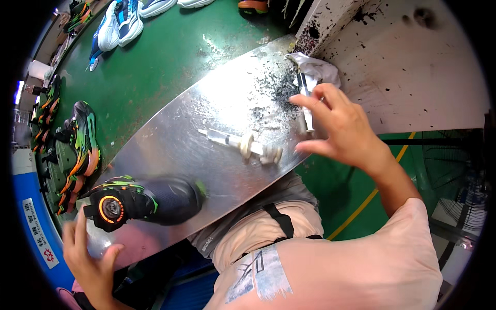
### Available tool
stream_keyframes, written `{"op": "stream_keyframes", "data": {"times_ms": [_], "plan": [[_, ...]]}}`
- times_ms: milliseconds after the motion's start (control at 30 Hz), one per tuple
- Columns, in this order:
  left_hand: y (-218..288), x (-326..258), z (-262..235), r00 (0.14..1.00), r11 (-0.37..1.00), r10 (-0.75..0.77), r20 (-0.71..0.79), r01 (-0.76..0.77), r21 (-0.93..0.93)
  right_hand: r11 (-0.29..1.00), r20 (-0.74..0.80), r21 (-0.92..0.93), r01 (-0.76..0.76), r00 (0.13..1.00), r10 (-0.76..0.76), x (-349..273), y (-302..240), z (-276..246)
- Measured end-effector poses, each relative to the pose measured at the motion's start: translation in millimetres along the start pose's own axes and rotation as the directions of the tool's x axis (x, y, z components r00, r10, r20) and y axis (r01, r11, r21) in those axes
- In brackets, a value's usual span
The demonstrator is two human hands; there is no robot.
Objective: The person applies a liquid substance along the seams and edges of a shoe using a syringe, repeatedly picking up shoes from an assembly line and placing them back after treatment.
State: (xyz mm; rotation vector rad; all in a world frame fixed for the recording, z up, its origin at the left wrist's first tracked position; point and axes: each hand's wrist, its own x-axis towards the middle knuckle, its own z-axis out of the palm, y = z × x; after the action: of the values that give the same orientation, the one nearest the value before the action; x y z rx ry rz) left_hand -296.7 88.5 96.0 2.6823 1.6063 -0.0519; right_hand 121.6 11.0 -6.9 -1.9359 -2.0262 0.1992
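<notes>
A black sneaker (173,201) with green trim and an orange-ringed dial lies on the metal sheet (170,139) in front of me. At the dial end of the shoe is my left hand (90,261), its fingers apart; one fingertip is at a black tab there, and I cannot tell whether it touches. My right hand (338,126) hovers with thumb and forefinger spread, holding nothing. Under and beside its fingers lies a slim syringe (309,120) with a dark tip. Between the hands rests a larger syringe (226,138) with wrapping around its barrel.
A crumpled white cloth (320,70) lies near black crumbs and stains on the metal. Beyond is a green tabletop (170,67) with white-and-blue shoes (126,26) and several black-orange shoes (85,139) along the left. A stained pale panel (392,67) stands at right.
</notes>
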Motion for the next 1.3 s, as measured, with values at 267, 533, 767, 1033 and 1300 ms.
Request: {"op": "stream_keyframes", "data": {"times_ms": [267, 533, 767, 1033, 1300], "plan": [[26, 79, 41, 0.966, 0.915, 0.259, -0.013, -0.249, -0.318, 0.929, 0.146, 0.362, -0.079, 0.989, 0.027, -32, 30, 25], [17, -23, 87, 0.84, 0.9, 0.256, -0.479, -0.388, -0.198, 0.514, 0.218, 0.809, -0.287, 0.957, 0.191, -48, 22, 25], [56, -31, 104, 0.753, 0.92, 0.177, -0.634, -0.355, -0.165, 0.386, 0.1, 0.879, -0.28, 0.899, 0.426, -51, 19, -26], [81, -41, 112, 0.765, 0.935, 0.061, -0.641, -0.269, -0.233, 0.08, 0.297, 0.951, -0.297, 0.818, -0.492, 71, -125, -15], [115, -35, 113, 0.748, 0.908, 0.06, -0.661, -0.316, -0.276, 0.109, 0.538, 0.82, -0.562, 0.691, -0.484, 93, -142, -4]]}}
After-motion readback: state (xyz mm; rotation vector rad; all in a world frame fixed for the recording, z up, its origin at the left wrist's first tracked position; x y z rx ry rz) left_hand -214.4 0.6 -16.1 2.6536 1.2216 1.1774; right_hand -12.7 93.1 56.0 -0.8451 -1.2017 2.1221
